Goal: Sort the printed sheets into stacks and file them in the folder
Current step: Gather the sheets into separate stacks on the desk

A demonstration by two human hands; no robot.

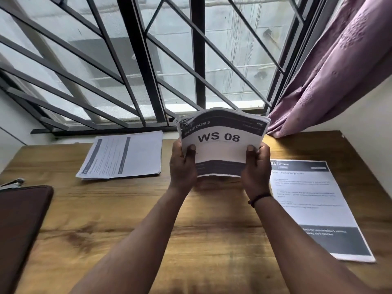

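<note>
I hold a thick bundle of printed sheets (221, 141) upright above the middle of the wooden table (127, 219); its front page reads "BEDROOM 3" and "WS 08". My left hand (183, 166) grips the bundle's lower left edge, thumb on the front page. My right hand (255, 168) grips the lower right edge the same way. A stack of sheets (123, 155) lies flat at the back left of the table. Another sheet headed "KITCHEN" (314, 206) lies flat on the right. A dark brown folder (19, 228) lies closed at the left edge.
A stapler (12, 183) sits just behind the folder. A barred window (148, 60) runs along the back of the table. A mauve curtain (331, 71) hangs at the right, its hem touching the table's back right corner.
</note>
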